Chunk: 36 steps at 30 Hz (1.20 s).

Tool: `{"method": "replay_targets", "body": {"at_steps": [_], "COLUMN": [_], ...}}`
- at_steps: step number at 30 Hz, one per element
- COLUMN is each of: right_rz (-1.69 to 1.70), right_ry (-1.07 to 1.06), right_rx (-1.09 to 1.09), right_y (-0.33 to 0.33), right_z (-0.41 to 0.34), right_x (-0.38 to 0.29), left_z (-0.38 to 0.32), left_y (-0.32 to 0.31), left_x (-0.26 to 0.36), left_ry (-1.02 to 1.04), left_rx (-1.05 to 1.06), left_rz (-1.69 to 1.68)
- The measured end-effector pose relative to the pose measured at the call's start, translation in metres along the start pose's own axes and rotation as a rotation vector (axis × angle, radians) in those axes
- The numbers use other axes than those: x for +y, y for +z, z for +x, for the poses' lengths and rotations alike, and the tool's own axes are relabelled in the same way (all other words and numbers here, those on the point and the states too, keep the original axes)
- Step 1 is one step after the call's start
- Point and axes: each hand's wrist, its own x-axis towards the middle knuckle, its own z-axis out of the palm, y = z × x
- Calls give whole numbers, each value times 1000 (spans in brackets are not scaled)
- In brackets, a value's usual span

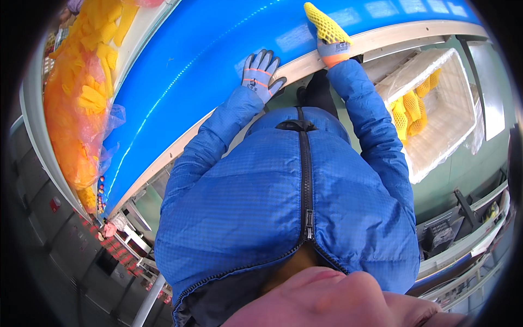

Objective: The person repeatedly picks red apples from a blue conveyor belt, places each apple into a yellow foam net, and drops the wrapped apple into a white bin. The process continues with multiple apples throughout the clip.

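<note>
My left hand (260, 77) wears a grey work glove with dark fingertips and orange stripes. It lies palm down with fingers apart at the near edge of a smooth blue conveyor belt (192, 88), with nothing in it. My right hand (336, 50), gloved alike with an orange cuff, is over the belt's edge. A yellow foam net sleeve (325, 23) covers its fingers and points forward over the belt, narrowing to a tip. The net hides most of the fingers. A pale rail (300, 66) borders the belt on my side.
At right, a white plastic-lined foam box (443, 135) holds several yellow foam nets (412, 110). At left, clear bags of yellow nets (88, 102) fill a pale ledge beyond the belt. Small reddish fruits (101, 192) sit at the belt's far left end. Metal framing (453, 245) stands lower right.
</note>
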Motion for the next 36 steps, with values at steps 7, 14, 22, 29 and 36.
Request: {"method": "replay_targets", "body": {"at_steps": [7, 14, 22, 29, 36], "right_rz": [-26, 71, 209, 285, 254], "right_ry": [-252, -259, -303, -317, -329], "right_rx": [294, 237, 146, -149, 251], "right_y": [-14, -32, -31, -33, -67], "right_z": [-4, -2, -6, -8, 30], "right_x": [-7, -19, -13, -7, 33], "left_z": [-1, -5, -6, -5, 2], "left_y": [10, 25, 29, 30, 26], "left_x": [-9, -24, -24, -20, -16], "left_ry": [-74, -530, -542, -521, -560], "left_rx": [109, 478, 227, 232, 231], "left_rz": [-17, 12, -2, 10, 141]}}
